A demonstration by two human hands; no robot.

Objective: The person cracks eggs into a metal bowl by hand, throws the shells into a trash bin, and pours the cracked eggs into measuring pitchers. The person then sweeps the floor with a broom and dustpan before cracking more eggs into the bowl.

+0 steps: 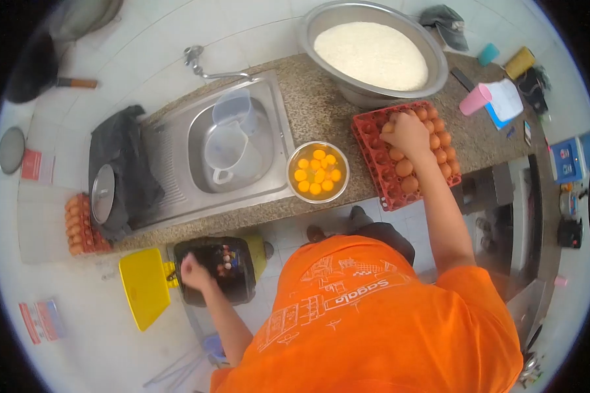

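Note:
My right hand (410,134) reaches into the red egg tray (381,171) on the counter. Its fingers are closed around a brown egg (387,128), one of several brown eggs in the tray. To the left of the tray stands a metal bowl (290,177) with several raw yolks (315,188) in clear egg white. Low on the left, my left hand (193,272) hovers over an open bin lined with a black bag (203,298). Blur hides whether its fingers hold anything. Bits of waste (228,262) lie inside the bin.
Behind the tray stands a large metal basin (439,65) of pale, grainy food. The sink (269,147) holds translucent plastic jugs (233,154). A pink cup (475,99) is at the right; a second egg tray (78,226) is far left. The bin's yellow lid (141,288) hangs open.

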